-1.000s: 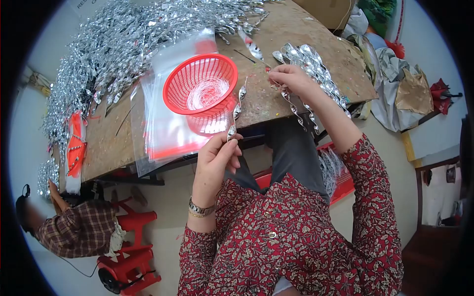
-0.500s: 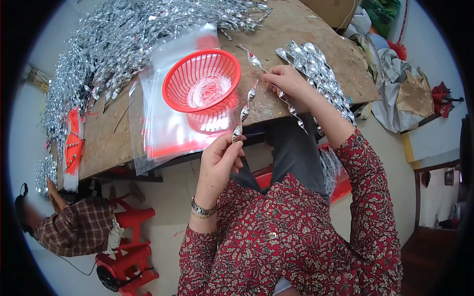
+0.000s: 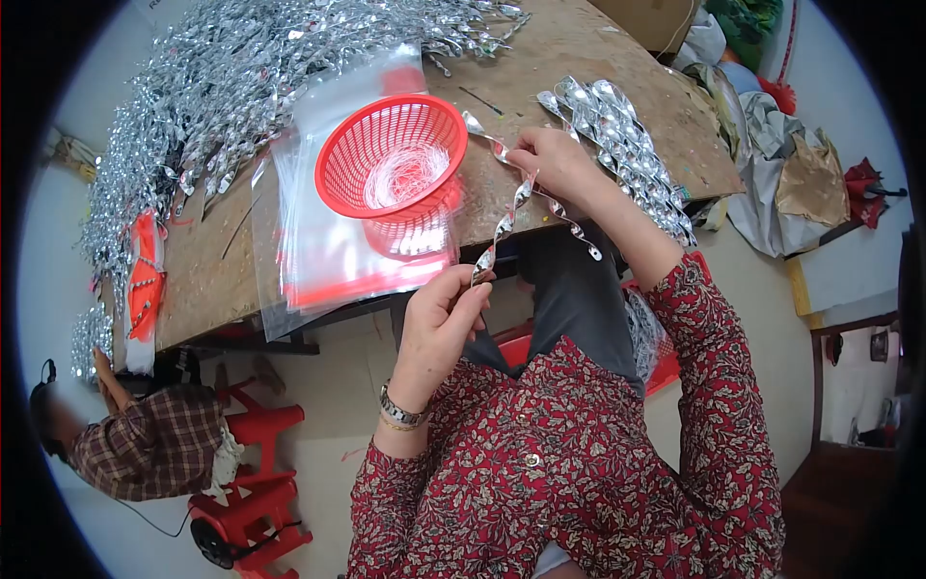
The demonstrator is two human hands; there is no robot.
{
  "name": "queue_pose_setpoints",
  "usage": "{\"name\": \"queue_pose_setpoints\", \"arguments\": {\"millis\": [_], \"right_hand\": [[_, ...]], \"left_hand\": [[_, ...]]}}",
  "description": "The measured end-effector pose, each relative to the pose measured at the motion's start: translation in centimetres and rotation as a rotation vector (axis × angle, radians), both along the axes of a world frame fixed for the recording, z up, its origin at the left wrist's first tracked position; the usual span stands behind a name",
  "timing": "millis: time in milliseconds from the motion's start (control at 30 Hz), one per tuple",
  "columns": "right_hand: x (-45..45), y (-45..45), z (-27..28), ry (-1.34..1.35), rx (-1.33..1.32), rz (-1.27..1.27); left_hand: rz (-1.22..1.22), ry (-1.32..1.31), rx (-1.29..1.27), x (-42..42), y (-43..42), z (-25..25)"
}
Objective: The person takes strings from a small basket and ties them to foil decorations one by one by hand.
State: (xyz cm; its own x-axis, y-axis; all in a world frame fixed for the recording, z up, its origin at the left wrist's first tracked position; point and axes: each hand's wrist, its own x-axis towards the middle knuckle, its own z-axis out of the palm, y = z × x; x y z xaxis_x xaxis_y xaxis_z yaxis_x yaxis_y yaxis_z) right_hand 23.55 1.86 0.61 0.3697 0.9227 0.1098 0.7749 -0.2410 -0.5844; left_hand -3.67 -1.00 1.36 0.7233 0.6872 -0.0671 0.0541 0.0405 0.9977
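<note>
My left hand (image 3: 442, 328) pinches the lower end of a twisted silver strip (image 3: 505, 226), which rises toward my other hand. Above the table's front edge, my right hand (image 3: 555, 162) is closed on a second twisted silver strip (image 3: 577, 230); one end sticks out at the upper left and the other hangs below the fingers. The first strip's top end is close to the right fingertips; whether they touch I cannot tell. To the left a red basket (image 3: 334, 159) holds thin white and pink strings (image 3: 407, 178). A row of silver twisted strips (image 3: 627, 154) lies right of my right hand.
Clear plastic bags (image 3: 333, 261) lie under the basket. A large silver heap (image 3: 222, 87) covers the table's (image 3: 540, 58) far left. An orange-and-white packet (image 3: 145, 289) lies at the left edge. Another person (image 3: 159, 444) is at lower left by red stools (image 3: 260, 434).
My left hand has moved right and its strip's top has come close to my right fingers. The right hand's strip has shifted and turned, and fewer strips hang below that hand than a second ago.
</note>
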Motion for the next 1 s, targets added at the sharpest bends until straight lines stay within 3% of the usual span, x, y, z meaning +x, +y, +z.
{"name": "queue_pose_setpoints", "arguments": {"millis": [67,300,400,467,500,667,800,867,933,1000], "right_hand": [[-0.2,-0.6,0.4,-0.11,0.016,-0.002],[0.1,-2.7,0.8,-0.118,0.148,-0.007],[-0.2,-4.2,2.8,0.112,0.167,0.125],[-1.0,-5.8,4.9,0.598,0.051,0.269],[-1.7,-6.8,6.3,0.642,-0.045,0.262],[-4.4,-10.2,7.2,0.283,-0.051,0.654],[-6.7,-11.7,7.8,0.089,-0.23,0.707],[-6.7,-11.7,6.9,0.095,-0.184,0.713],[-6.3,-11.8,6.5,0.104,-0.14,0.717],[-5.7,-11.8,6.3,0.367,-0.127,0.605]], "left_hand": [[0.012,0.027,0.045,0.0,-0.1,0.2],[0.029,0.075,0.11,-0.3,-0.1,0.1],[0.015,0.092,0.312,-0.6,0.2,-0.2],[-0.059,0.141,0.646,-0.7,0.2,-0.1],[-0.078,0.152,0.613,-0.6,0.0,0.1],[-0.154,0.183,0.746,-0.4,-0.9,1.2],[-0.203,0.206,0.803,-0.6,-1.2,2.3],[-0.2,0.212,0.856,-0.8,-1.0,2.8],[-0.048,0.094,1.053,-1.0,-1.0,3.7],[0.025,0.006,1.074,-1.7,-1.2,4.9]]}}
